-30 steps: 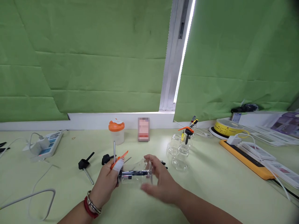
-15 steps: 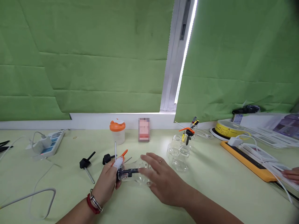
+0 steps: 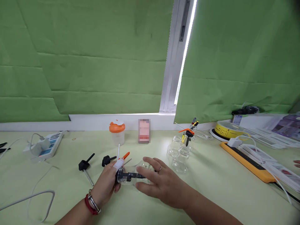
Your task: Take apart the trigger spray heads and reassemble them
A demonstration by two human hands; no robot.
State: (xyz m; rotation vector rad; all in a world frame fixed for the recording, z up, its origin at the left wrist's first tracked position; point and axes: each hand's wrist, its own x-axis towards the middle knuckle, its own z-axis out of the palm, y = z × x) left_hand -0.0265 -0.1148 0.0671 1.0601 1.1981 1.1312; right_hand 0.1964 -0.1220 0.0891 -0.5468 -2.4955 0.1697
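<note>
My left hand (image 3: 105,182) grips a black cap (image 3: 117,177) at the neck of a clear bottle (image 3: 131,169), which is held on its side. A black stem (image 3: 131,177) runs inside the bottle. Near my left thumb, an orange part (image 3: 126,155) and a metal rod (image 3: 118,149) stick out. My right hand (image 3: 164,184) has its fingers curved over the bottle's wide end, hiding much of it. Left of my hands lie two black caps with stems, one nearer (image 3: 83,165) and one farther back (image 3: 106,160).
An orange-lidded cup (image 3: 117,136) and a blurred pink upright object (image 3: 144,131) stand at the back. Clear jars (image 3: 180,164) and screwdrivers (image 3: 194,124) are right of centre. Power strips lie left (image 3: 53,145) and right (image 3: 250,162). Another person's fingers (image 3: 297,163) show at the right edge.
My right hand has closed in on the bottle's wide end, its fingers now curved over it. The metal rod leans more to the right. At the right edge, the other person's hand has drawn back.
</note>
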